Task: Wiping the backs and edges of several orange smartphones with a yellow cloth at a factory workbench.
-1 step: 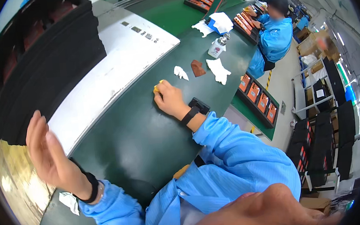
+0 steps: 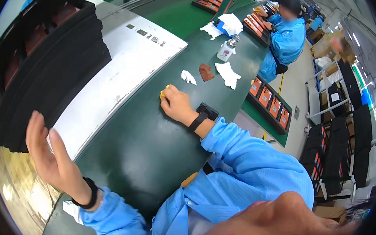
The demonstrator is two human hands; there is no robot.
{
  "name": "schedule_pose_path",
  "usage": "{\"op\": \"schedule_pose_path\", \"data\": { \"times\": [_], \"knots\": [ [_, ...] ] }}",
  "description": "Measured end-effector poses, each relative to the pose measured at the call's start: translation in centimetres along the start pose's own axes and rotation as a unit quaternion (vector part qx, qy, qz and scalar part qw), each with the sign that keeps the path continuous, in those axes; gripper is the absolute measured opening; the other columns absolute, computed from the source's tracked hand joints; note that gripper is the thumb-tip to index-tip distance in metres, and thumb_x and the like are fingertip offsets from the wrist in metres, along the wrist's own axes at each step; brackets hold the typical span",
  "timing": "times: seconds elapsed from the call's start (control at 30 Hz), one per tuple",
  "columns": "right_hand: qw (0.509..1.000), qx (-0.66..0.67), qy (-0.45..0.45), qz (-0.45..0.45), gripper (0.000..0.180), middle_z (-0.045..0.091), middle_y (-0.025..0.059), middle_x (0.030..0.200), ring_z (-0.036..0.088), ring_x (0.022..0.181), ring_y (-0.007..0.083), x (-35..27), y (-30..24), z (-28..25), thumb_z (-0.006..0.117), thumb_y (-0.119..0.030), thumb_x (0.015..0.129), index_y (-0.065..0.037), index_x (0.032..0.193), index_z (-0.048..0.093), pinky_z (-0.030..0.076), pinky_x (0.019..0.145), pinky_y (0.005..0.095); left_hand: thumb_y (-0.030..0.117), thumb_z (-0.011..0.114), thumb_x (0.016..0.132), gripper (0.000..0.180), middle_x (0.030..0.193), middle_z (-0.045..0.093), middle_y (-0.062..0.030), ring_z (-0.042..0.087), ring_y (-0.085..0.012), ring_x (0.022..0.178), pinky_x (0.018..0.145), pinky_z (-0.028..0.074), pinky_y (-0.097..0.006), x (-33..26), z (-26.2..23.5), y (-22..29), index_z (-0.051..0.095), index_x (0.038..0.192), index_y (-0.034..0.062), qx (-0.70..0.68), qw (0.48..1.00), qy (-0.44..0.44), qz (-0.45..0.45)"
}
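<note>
The right hand (image 2: 179, 105) grips a small yellow piece (image 2: 164, 93) on or just above the green desk (image 2: 137, 153); a light, steady pinch probably suits it. The left hand (image 2: 54, 158), fingers extended and grip seemingly empty, is near stacked black trays (image 2: 58, 61).

Tray stack (image 2: 64, 61) on panel (image 2: 117, 76), left; bottle (image 2: 225, 52), cloth (image 2: 206, 72) on bench (image 2: 140, 135), right of panel.

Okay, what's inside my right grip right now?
A yellow piece pokes out at the far edge of your right grip. The curled hand covers the rest, so its full shape and anything else inside can't be seen.
</note>
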State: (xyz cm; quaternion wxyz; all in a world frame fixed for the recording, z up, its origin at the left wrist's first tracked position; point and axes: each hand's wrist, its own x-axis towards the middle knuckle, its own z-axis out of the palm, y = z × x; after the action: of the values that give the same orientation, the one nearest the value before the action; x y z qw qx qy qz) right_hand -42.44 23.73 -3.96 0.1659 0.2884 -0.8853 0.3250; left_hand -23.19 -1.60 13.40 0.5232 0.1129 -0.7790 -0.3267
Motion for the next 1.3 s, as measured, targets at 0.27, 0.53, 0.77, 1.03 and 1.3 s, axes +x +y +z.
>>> {"op": "schedule_pose_path", "data": {
  "times": [0.27, 0.53, 0.77, 1.03, 1.3],
  "knots": [
    [1.0, 0.018, -0.004, -0.007, 0.011, 0.059, 0.0146, 0.094, 0.063, 0.073, 0.0385, -0.2, 0.2, -0.3, 0.06, -0.011, 0.084, -0.003, 0.091, 0.06, 0.051, 0.064, 0.0477, 0.023, 0.074, 0.086, 0.076, 0.155, 0.039, -0.0154, 0.037, -0.0369, 0.142, 0.112, 0.033, -0.049, 12.9, -3.8, -8.2, 0.039, 0.152, 0.021, 0.536, 0.814, 0.005, 0.223],
    [0.999, 0.023, 0.015, -0.023, 0.009, 0.059, 0.0133, 0.091, 0.063, 0.07, 0.0374, -0.2, -0.2, -0.4, 0.061, -0.013, 0.083, -0.005, 0.088, 0.06, 0.051, 0.064, 0.0472, 0.021, 0.079, 0.08, 0.078, 0.146, 0.048, -0.0085, 0.043, -0.0344, 0.136, 0.104, 0.04, -0.06, 14.4, -3.7, -14.4, 0.04, 0.147, 0.0158, 0.577, 0.808, -0.117, 0.028],
    [0.999, 0.031, 0.022, -0.023, 0.01, 0.06, 0.0143, 0.094, 0.064, 0.072, 0.0378, -0.3, 0.1, 0.1, 0.06, -0.013, 0.084, -0.004, 0.089, 0.061, 0.052, 0.065, 0.047, 0.018, 0.083, 0.073, 0.073, 0.127, 0.059, -0.0099, 0.054, -0.0365, 0.117, 0.104, 0.038, -0.058, 16.1, -3.7, -13.6, 0.049, 0.137, 0.0108, 0.617, 0.777, -0.116, 0.052],
    [0.999, 0.046, 0.015, -0.001, 0.012, 0.061, 0.0146, 0.095, 0.064, 0.075, 0.0375, -0.2, 0.1, -0.4, 0.061, -0.014, 0.083, -0.003, 0.089, 0.062, 0.053, 0.068, 0.0469, 0.005, 0.079, 0.068, 0.047, 0.102, 0.057, -0.0154, 0.052, -0.0377, 0.109, 0.108, 0.039, -0.048, 11.3, -4.1, -7.2, 0.053, 0.107, 0.0018, 0.506, 0.821, -0.122, 0.236],
    [0.996, 0.084, 0.017, 0.022, 0.014, 0.062, 0.0148, 0.099, 0.065, 0.08, 0.038, -0.3, 0.4, -0.3, 0.061, -0.017, 0.084, -0.005, 0.092, 0.064, 0.054, 0.072, 0.0493, 0.0, 0.078, 0.061, 0.044, 0.093, 0.054, -0.0152, 0.054, -0.0368, 0.095, 0.083, 0.046, -0.045, 3.9, -8.6, -0.5, 0.055, 0.099, 0.0022, 0.473, 0.833, -0.129, 0.254]
  ]
}}
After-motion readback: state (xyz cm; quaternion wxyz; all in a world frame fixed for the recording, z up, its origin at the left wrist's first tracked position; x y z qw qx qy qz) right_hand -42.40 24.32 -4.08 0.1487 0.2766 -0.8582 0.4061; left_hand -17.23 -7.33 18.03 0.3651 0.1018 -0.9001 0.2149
